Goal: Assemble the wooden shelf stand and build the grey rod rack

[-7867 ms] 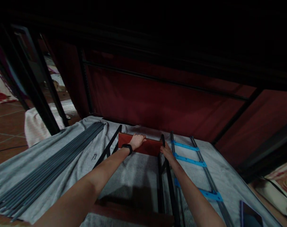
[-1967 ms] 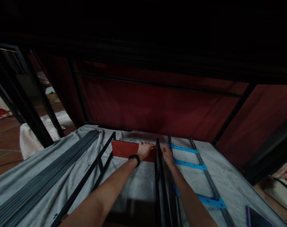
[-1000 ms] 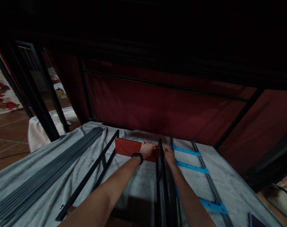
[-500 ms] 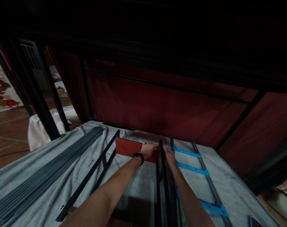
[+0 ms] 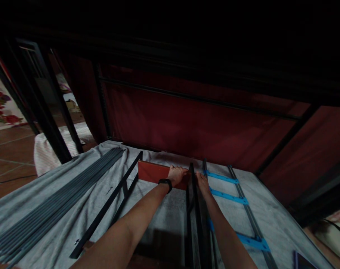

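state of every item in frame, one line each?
left hand: gripping top edge of red board
right hand: against black frame
red board: standing on edge
black frame: upright beside board
black rail: lying flat
grey rods: bundled, lying flat
blue-rung frame: lying flat
grey cloth: spread, wrinkled

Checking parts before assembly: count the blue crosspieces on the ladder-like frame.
3 blue crosspieces show: one by the right hand, one just nearer, one at the near end. The right forearm hides part of the frame, so another may be hidden.
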Demonstrator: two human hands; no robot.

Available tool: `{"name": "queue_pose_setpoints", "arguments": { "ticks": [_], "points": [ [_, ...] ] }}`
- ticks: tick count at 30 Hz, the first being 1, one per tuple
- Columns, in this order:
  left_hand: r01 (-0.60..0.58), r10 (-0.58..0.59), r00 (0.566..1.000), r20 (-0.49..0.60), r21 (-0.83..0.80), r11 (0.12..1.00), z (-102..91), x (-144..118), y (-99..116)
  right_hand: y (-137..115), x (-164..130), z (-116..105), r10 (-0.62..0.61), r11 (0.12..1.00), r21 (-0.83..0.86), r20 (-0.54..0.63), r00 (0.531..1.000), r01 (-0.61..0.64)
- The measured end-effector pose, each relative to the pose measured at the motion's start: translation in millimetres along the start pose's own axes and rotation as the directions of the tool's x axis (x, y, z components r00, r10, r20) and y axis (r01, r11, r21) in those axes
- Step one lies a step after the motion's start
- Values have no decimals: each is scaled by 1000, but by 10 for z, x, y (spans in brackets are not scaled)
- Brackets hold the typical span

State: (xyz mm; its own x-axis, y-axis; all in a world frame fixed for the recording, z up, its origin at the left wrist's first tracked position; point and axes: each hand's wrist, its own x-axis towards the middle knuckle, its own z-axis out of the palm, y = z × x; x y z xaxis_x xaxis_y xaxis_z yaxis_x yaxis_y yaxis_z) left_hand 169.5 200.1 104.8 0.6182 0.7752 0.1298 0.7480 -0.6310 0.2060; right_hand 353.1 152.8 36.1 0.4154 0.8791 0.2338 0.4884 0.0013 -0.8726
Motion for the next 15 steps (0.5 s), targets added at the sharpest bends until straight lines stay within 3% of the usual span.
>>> {"name": "queue_pose_setpoints", "arguments": {
  "ticks": [15],
  "points": [
    [-18,18,1000,0,35,999,30,18,-17,-42,29,37,-44,998,39,-45,998,45]
  ]
}}
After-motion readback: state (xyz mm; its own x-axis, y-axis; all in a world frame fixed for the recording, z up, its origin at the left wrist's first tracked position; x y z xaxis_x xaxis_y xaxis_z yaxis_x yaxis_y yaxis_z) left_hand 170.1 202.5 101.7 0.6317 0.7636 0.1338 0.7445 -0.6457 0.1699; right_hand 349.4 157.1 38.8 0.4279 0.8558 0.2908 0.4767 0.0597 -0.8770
